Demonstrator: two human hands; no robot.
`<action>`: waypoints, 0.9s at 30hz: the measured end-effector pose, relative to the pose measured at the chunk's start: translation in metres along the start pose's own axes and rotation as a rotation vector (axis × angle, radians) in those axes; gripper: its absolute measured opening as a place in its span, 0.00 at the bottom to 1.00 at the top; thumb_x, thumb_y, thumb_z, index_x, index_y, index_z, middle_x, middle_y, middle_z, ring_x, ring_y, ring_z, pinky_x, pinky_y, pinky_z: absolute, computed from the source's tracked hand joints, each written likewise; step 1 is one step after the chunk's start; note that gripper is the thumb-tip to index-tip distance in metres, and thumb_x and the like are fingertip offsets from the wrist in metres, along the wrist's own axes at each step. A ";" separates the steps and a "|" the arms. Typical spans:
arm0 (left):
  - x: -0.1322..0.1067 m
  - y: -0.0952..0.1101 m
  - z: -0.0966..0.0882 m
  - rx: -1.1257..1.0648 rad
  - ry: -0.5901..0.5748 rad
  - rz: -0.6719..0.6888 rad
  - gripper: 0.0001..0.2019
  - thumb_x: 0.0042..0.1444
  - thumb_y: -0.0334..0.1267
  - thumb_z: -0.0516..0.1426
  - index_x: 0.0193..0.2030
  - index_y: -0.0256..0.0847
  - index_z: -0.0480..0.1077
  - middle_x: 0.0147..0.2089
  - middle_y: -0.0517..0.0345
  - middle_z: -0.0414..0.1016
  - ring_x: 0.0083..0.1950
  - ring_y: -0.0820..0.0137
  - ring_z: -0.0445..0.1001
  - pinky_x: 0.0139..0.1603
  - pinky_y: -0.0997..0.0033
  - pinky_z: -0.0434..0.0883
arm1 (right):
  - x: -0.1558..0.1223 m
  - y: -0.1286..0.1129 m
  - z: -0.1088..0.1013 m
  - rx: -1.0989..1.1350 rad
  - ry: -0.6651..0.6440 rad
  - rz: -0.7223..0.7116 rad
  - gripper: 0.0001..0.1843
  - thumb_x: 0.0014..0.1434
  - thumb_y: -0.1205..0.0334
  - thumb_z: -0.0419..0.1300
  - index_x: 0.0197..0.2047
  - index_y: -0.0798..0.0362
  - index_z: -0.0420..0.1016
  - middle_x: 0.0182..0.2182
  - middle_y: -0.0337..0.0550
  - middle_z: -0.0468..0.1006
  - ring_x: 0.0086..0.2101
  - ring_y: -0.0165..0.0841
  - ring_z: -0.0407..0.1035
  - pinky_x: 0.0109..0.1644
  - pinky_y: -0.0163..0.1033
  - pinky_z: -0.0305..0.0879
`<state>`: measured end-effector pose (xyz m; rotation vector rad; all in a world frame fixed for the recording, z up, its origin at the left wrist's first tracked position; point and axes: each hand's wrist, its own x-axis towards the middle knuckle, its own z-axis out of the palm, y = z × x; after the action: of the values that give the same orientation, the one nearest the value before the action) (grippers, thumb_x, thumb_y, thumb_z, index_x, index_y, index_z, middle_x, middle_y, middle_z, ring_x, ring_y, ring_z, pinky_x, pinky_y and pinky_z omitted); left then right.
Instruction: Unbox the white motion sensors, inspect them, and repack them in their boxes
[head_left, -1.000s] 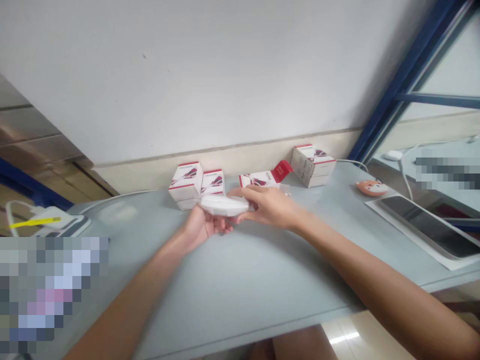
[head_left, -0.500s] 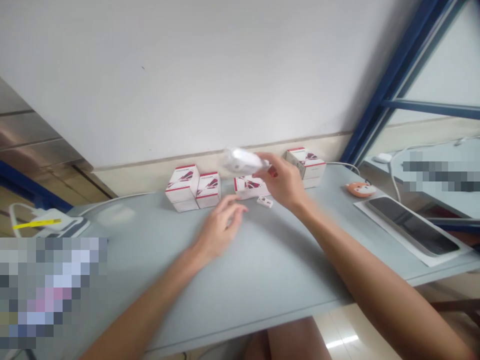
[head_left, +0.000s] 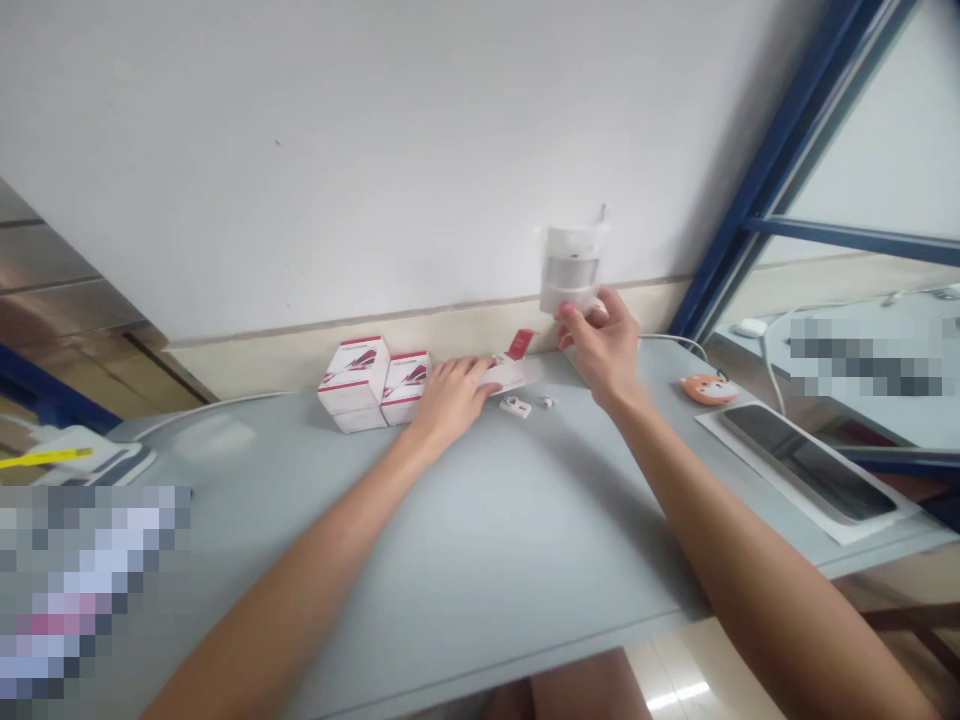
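**Right hand (head_left: 604,345) lifts a white motion sensor (head_left: 571,270) against the wall (head_left: 337,170)**

The sensor is a squat, rounded body of smooth white plastic with a grey, faintly ribbed lens band across its middle; a thin spike stands at its top right; it sits upright, well above the counter (head_left: 480,560), right at the painted wall or just off it, and I cannot tell which; the right hand is partly closed, its fingertips (head_left: 564,313) pinching the lower edge of the sensor; the left hand (head_left: 454,395) lies palm down, fingers loosely spread and not clenched, on a flat white carton (head_left: 517,374) near the counter's back edge; a red cardboard flap (head_left: 521,343) stands up from that carton; just to the left, two white cartons with red-and-black printing (head_left: 352,385) sit beside each other, the nearer stack doubled; two small white plastic fittings (head_left: 515,407) lie in front of the flat carton; toward the right end, an orange fox-faced mouse (head_left: 708,389) sits on the smooth grey-blue top, trailing a thin cable; past it, a dark-screened tablet (head_left: 806,476) lies on a white sheet near the front right corner; a blue steel frame (head_left: 780,170) rises beyond.
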<state>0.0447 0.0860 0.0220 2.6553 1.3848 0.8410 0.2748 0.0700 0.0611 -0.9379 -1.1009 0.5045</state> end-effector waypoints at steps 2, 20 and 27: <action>-0.010 -0.003 -0.009 -0.032 0.057 -0.063 0.19 0.73 0.43 0.56 0.66 0.42 0.72 0.63 0.44 0.80 0.63 0.51 0.78 0.65 0.52 0.71 | 0.003 -0.002 -0.004 0.039 0.001 0.024 0.25 0.58 0.41 0.72 0.51 0.47 0.75 0.33 0.38 0.82 0.29 0.33 0.74 0.32 0.39 0.72; -0.082 0.000 -0.018 -0.940 0.212 -0.122 0.23 0.70 0.57 0.59 0.60 0.41 0.69 0.60 0.43 0.81 0.63 0.56 0.80 0.65 0.59 0.73 | -0.063 -0.032 0.037 -0.283 -0.347 -0.249 0.27 0.59 0.42 0.74 0.58 0.44 0.82 0.50 0.44 0.87 0.47 0.46 0.81 0.54 0.52 0.76; -0.084 0.000 -0.010 -0.990 0.189 -0.156 0.24 0.70 0.59 0.58 0.60 0.43 0.68 0.56 0.44 0.84 0.58 0.56 0.83 0.58 0.60 0.76 | -0.070 -0.037 0.041 -0.675 -0.201 -0.526 0.23 0.63 0.40 0.70 0.56 0.41 0.85 0.31 0.45 0.82 0.36 0.44 0.73 0.44 0.48 0.71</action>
<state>0.0015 0.0193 -0.0076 1.7223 0.8243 1.3244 0.2059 0.0134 0.0608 -1.1268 -1.6844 -0.2359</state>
